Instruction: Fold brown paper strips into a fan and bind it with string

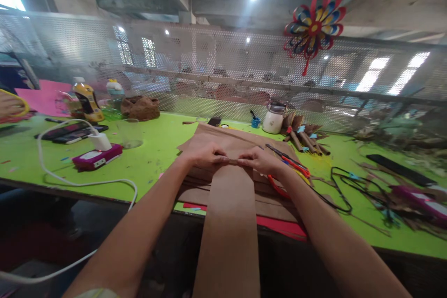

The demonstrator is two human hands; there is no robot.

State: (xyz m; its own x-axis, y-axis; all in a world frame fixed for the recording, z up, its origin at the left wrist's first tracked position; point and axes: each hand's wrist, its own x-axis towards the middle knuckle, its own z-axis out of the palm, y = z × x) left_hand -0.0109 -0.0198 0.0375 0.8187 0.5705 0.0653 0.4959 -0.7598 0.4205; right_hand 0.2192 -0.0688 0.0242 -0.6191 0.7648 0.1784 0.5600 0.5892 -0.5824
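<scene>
A long strip of brown paper (230, 223) hangs from the far end toward me, past the table's front edge. My left hand (208, 154) pinches the narrow, folded or rolled far end of the strip. My right hand (259, 158) pinches the same end a short way to the right. Beneath both hands lies a stack of brown paper sheets (195, 193), with red paper (281, 226) under its front edge. Right beside my right wrist are scissors with red handles (299, 166), partly covered by my forearm.
On the left stand a purple power strip (98, 157) with a white cable, phones, a clear cup (130, 134) and a yellow bottle (87, 101). A white jar (274, 118), rolled brown paper pieces (305, 139) and black cord (344, 186) are to the right. A perforated metal screen (216, 63) rises behind.
</scene>
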